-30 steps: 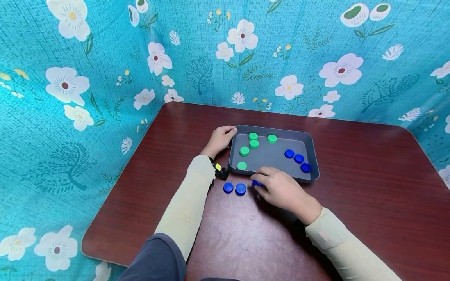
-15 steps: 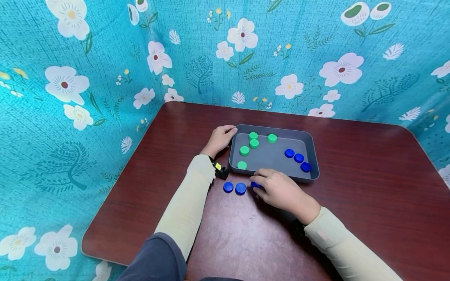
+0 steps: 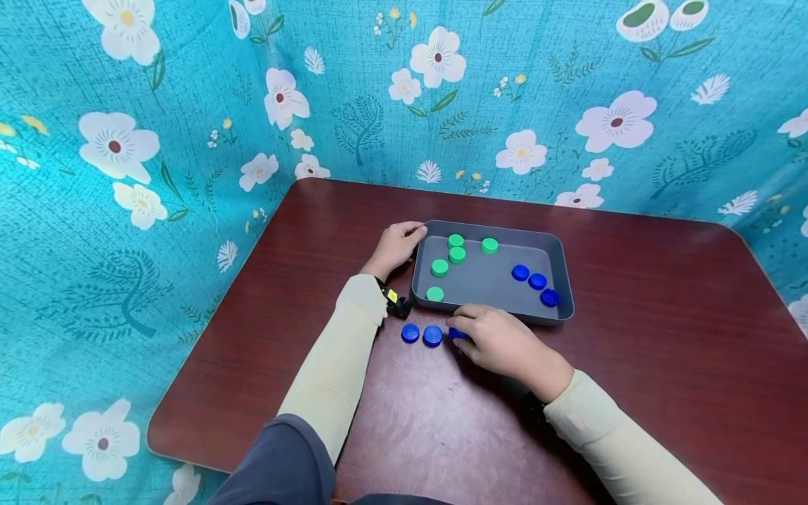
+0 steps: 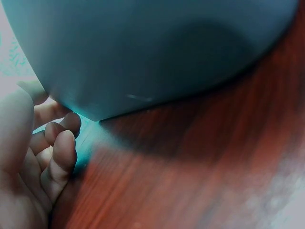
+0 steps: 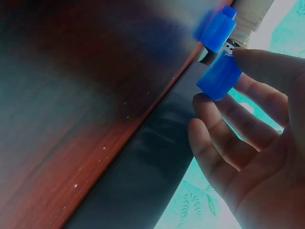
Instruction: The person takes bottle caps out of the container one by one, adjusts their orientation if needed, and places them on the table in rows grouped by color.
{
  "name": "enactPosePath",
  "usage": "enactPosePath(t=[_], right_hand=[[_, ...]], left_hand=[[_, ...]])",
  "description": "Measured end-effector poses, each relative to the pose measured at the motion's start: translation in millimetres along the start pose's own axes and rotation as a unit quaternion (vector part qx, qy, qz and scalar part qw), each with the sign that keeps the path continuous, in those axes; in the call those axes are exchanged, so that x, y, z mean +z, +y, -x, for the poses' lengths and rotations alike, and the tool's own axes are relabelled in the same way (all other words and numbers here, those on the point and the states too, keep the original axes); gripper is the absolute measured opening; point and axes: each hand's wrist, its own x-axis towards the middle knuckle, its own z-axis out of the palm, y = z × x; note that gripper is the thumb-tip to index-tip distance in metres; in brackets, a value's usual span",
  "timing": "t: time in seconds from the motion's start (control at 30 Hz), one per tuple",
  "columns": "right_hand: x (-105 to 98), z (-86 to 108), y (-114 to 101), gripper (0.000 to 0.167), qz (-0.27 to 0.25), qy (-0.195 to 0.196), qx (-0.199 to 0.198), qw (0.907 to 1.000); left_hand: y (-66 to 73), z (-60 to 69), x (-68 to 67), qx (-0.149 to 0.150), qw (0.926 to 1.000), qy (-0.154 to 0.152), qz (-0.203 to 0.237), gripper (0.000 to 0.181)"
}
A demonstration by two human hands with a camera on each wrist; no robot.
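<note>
In the head view my left hand (image 3: 394,247) holds the far left corner of a grey tray (image 3: 492,311). The left wrist view shows curled fingers (image 4: 64,152) beside the outer wall of the tray (image 4: 138,62); the thumb's tip is hidden. My right hand (image 3: 499,344) pinches a blue bottle cap (image 5: 220,76) between thumb and fingers, just in front of the tray's near wall. Left of it lie two more blue caps, a middle one (image 3: 432,336) and an outer one (image 3: 410,332), in a rough row on the table.
Inside the tray, several green caps (image 3: 457,255) lie toward the left and three blue caps (image 3: 537,281) toward the right. The dark red table (image 3: 663,315) extends around the tray. A teal flowered curtain (image 3: 366,84) hangs behind and to the left.
My right hand has shifted slightly left and nearer to me with the blue cap, closer to the other two. The left hand stays at the tray's corner.
</note>
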Motion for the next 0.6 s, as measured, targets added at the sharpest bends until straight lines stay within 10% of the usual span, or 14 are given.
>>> enactPosePath(t=[0.6], right_hand=[[3.0,-2.8,-5.0,0.022,0.020,-0.042,0.016,0.9988]], left_hand=[[1.5,1.4,0.4,-0.004,1.0000,0.002,0.000,0.044]])
